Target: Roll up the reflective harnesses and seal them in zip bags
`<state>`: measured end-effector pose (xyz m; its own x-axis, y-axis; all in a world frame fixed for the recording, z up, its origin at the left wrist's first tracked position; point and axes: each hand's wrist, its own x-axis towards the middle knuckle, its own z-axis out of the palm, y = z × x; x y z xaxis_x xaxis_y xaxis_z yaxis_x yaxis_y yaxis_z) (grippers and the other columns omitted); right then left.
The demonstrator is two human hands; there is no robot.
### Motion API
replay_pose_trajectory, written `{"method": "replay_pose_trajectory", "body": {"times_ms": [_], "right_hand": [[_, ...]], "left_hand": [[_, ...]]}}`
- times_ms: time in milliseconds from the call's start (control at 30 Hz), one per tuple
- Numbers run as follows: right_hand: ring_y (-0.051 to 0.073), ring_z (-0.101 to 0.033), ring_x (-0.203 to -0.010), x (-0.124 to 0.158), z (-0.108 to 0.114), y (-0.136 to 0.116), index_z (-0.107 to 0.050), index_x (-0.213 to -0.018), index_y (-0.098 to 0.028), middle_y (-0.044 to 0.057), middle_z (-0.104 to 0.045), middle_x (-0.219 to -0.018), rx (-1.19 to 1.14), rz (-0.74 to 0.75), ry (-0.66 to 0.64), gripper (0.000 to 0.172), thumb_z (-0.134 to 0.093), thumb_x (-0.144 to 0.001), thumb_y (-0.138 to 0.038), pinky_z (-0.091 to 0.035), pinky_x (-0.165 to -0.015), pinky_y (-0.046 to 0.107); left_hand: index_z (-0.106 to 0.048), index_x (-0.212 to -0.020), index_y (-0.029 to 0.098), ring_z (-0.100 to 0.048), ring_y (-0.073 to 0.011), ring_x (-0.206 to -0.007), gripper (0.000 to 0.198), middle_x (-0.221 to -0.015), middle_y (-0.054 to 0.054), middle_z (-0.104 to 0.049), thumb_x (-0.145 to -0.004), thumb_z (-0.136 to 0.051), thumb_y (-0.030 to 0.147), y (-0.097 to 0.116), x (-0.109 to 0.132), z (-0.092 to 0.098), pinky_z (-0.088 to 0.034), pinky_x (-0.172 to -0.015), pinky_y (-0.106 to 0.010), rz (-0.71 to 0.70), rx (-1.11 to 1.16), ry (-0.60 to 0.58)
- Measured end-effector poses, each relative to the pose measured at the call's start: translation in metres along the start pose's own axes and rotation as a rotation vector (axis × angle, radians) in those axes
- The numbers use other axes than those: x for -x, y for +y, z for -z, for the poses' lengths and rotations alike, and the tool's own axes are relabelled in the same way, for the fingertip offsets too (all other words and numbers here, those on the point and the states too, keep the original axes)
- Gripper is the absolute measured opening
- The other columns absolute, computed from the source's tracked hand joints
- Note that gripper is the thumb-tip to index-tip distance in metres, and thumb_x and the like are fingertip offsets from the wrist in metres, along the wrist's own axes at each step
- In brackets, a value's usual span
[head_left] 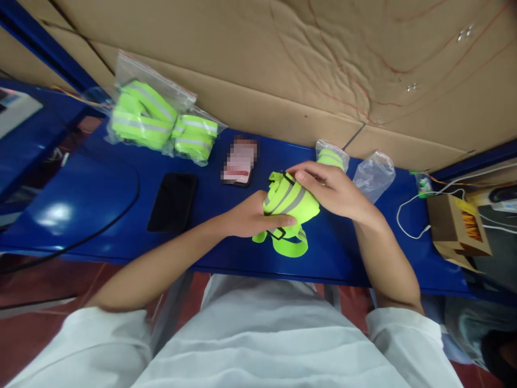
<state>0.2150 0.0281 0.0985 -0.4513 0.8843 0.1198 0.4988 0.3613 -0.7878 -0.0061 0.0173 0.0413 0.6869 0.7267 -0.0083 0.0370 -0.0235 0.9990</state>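
My left hand [254, 216] is closed around a rolled bundle of neon-yellow reflective straps [297, 202] with grey stripes, its thumb lying across the front. My right hand [329, 186] grips the bundle's upper right side, close to a black plastic buckle [289, 177]; its fingertips are partly hidden behind the roll. A second black buckle [277, 233] and a loose strap loop [291, 248] hang below my left thumb. Behind my right hand sits a clear bag with a yellow striped roll [331, 157], partly covered by that hand.
Two bagged yellow strap bundles, a larger one [141, 118] and a smaller one [194, 139], lie at the back left. A lit phone [240, 161] and a dark phone [172, 202] rest on the blue table. To the right are a crumpled clear bag [375, 173], a white cable [399, 218] and an open cardboard box [448, 221].
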Motion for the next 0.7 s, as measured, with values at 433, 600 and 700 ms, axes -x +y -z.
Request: {"method": "replay_pose_trajectory", "body": {"times_ms": [433, 600, 700], "right_hand": [[0.029, -0.068, -0.113, -0.003, -0.019, 0.003, -0.067, -0.127, -0.018, 0.011, -0.072, -0.126, 0.147, 0.092, 0.055, 0.054, -0.080, -0.086, -0.051, -0.054, -0.097, 0.042], [0.026, -0.071, -0.105, -0.001, -0.017, -0.008, -0.071, -0.120, -0.018, 0.007, -0.076, -0.117, 0.059, 0.019, 0.072, 0.043, -0.076, -0.088, -0.047, -0.054, -0.095, 0.039], [0.025, -0.072, -0.101, -0.001, -0.015, -0.011, -0.073, -0.116, -0.019, 0.005, -0.077, -0.114, -0.027, -0.030, 0.067, 0.041, -0.075, -0.090, -0.050, -0.055, -0.089, 0.036]], "left_hand": [[-0.074, -0.093, 0.011, -0.069, -0.0153, -0.074, 0.043, -0.083, -0.004, -0.074, -0.061, -0.097, 0.029, -0.005, -0.007, -0.001, -0.058, -0.069, -0.024, 0.194, 0.327, -0.008], [-0.076, -0.106, 0.014, -0.073, -0.0170, -0.080, 0.055, -0.092, -0.005, -0.078, -0.057, -0.100, 0.022, -0.011, -0.010, -0.005, -0.061, -0.074, -0.025, 0.221, 0.547, -0.004], [-0.078, -0.105, 0.014, -0.075, -0.0177, -0.084, 0.052, -0.094, -0.006, -0.079, -0.058, -0.099, 0.018, -0.012, -0.010, -0.008, -0.061, -0.078, -0.025, 0.224, 0.571, -0.044]]}}
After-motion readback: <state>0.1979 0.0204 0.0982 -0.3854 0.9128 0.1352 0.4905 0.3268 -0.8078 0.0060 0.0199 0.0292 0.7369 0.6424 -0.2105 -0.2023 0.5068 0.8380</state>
